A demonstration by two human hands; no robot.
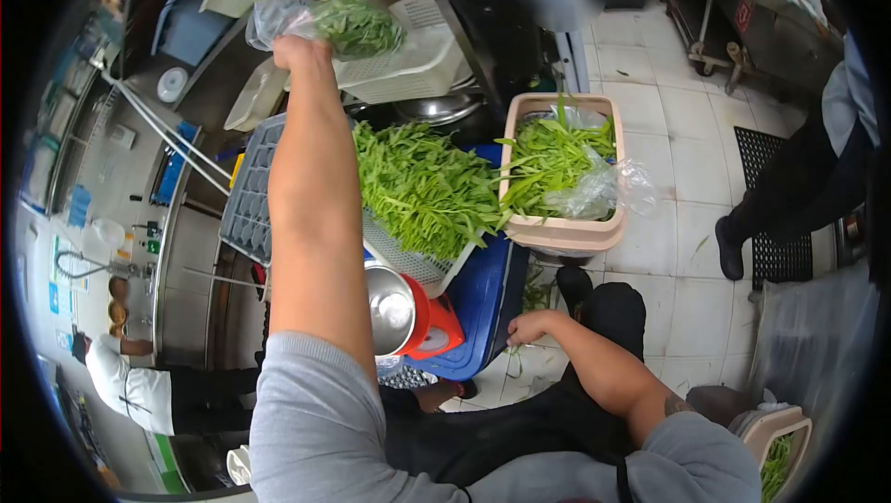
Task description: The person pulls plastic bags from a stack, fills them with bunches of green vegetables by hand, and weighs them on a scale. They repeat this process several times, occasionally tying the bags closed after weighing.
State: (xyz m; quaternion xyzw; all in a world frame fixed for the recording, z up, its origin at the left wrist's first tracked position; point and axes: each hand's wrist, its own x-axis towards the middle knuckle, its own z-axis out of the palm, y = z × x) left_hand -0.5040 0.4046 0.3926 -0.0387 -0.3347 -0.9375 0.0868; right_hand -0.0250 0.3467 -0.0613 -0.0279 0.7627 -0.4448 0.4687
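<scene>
One arm reaches far forward to the upper left, and its hand, my left hand (302,53), is closed on the gathered neck of a clear plastic bag (357,28) of green leaves, held over a white perforated basket (408,76). My right hand (531,328) is low near my knee, fingers curled together beside the blue lid's edge; what it pinches, if anything, is too small to name. Between the hands, a heap of leafy greens (422,187) fills a white basket. A beige bin (564,235) holds long cut greens and clear plastic.
A red scale (441,328) with a metal bowl (390,310) stands on a blue lid (492,303). Another person (135,387) is at the far left, and someone's dark-clad legs (784,183) are at the right. A second bin (798,424) sits lower right.
</scene>
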